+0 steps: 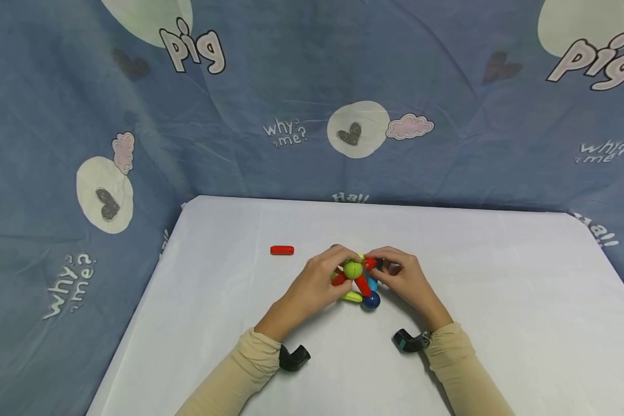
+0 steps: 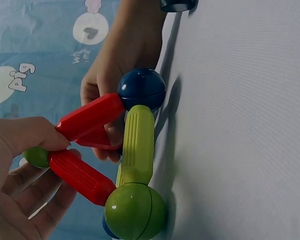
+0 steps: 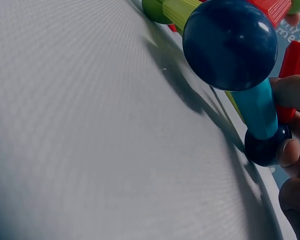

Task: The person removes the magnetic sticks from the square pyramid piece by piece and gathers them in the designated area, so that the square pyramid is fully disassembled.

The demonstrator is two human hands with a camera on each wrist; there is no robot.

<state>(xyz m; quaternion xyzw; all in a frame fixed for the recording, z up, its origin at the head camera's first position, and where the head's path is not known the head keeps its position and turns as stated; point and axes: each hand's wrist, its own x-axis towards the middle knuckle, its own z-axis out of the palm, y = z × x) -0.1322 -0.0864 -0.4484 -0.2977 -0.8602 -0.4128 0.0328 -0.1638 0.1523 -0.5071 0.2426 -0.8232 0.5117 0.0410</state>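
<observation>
Between the hands stands a frame of magnetic balls and rods. My left hand (image 1: pixel 319 276) pinches the green ball (image 1: pixel 353 269) at its top, thumb and fingers on either side. Red rods (image 2: pixel 82 177) slope down from that ball. Along the base, a yellow-green rod (image 2: pixel 138 145) joins another green ball (image 2: pixel 135 212) to a dark blue ball (image 2: pixel 141 89). A light blue rod (image 3: pixel 257 107) runs to a second dark blue ball (image 3: pixel 267 146). There my right hand (image 1: pixel 408 280) grips a red rod (image 3: pixel 293 62), its fingertips touching the ball; the rod's far end is unclear.
A loose red rod (image 1: pixel 282 250) lies on the white table (image 1: pixel 213 277), left of the frame and farther back. Black wrist cameras (image 1: pixel 294 358) stick out from both wrists above the tabletop. Blue printed cloth (image 1: pixel 270 69) hangs behind and along the left.
</observation>
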